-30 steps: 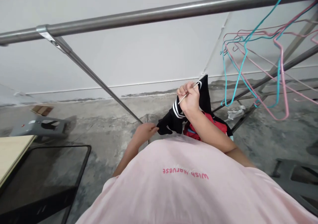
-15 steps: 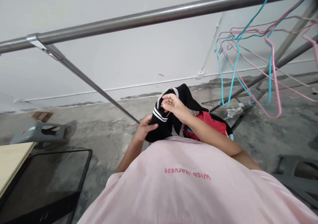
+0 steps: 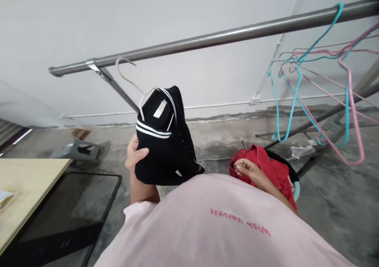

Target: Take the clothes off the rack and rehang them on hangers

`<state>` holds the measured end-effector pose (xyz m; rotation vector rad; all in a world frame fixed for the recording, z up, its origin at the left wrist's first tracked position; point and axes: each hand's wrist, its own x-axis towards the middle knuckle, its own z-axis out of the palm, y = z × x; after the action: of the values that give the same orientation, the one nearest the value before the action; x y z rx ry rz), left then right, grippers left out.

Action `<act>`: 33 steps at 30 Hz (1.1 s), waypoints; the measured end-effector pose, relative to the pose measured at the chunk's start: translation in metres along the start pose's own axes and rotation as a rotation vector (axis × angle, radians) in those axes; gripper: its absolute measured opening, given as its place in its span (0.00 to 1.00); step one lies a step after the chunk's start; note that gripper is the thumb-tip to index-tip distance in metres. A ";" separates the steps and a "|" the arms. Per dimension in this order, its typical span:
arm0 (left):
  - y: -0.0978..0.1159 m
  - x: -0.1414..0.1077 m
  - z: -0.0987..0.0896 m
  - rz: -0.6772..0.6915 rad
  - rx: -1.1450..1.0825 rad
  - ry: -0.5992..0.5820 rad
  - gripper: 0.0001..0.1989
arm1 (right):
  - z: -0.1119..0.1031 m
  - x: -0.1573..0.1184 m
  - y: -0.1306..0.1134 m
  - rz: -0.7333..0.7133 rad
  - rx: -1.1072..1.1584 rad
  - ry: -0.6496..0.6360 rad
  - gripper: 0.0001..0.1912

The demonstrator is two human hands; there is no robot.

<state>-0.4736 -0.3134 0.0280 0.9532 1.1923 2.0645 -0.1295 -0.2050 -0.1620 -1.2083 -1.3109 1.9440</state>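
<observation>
The black garment (image 3: 166,144) is covering most of the left hand (image 3: 134,156): just the thumb and a strip of palm showing! The pale hanger (image 3: 127,74) disappears inside the neck, lower end hidden. That little label (image 3: 160,109) is too small to read. Over right, the pink T-shirt (image 3: 207,227) blocks the bottom of the red cloth (image 3: 274,168), a teal rim (image 3: 297,191) barely peeking out. Far left, a paper (image 3: 4,200) gets cut off by the edge!

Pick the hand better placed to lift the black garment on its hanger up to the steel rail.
Left, most likely. The left hand already grips the black garment, whose pale hanger sticks up near the steel rail. The right hand lies low on the red garment, farther off.
</observation>
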 end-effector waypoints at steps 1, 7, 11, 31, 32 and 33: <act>0.004 0.004 0.002 0.031 0.013 0.011 0.21 | -0.002 -0.001 0.002 0.002 0.000 0.018 0.36; 0.017 0.036 0.009 0.099 0.050 -0.032 0.20 | -0.002 -0.004 0.006 -0.020 -0.004 0.050 0.35; 0.016 0.062 0.011 0.166 0.047 -0.002 0.19 | -0.001 -0.006 0.008 -0.028 -0.035 0.028 0.34; -0.004 0.122 -0.019 0.105 0.123 0.117 0.15 | -0.002 0.007 0.024 -0.099 -0.092 0.030 0.27; -0.003 0.121 -0.021 0.124 0.143 0.145 0.15 | -0.001 0.007 0.022 -0.098 -0.081 0.036 0.27; -0.003 0.119 -0.023 0.137 0.179 0.161 0.15 | 0.000 0.007 0.021 -0.096 -0.065 0.042 0.28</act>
<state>-0.5612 -0.2339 0.0527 0.9894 1.4516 2.2053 -0.1315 -0.2082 -0.1838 -1.1876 -1.3944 1.8126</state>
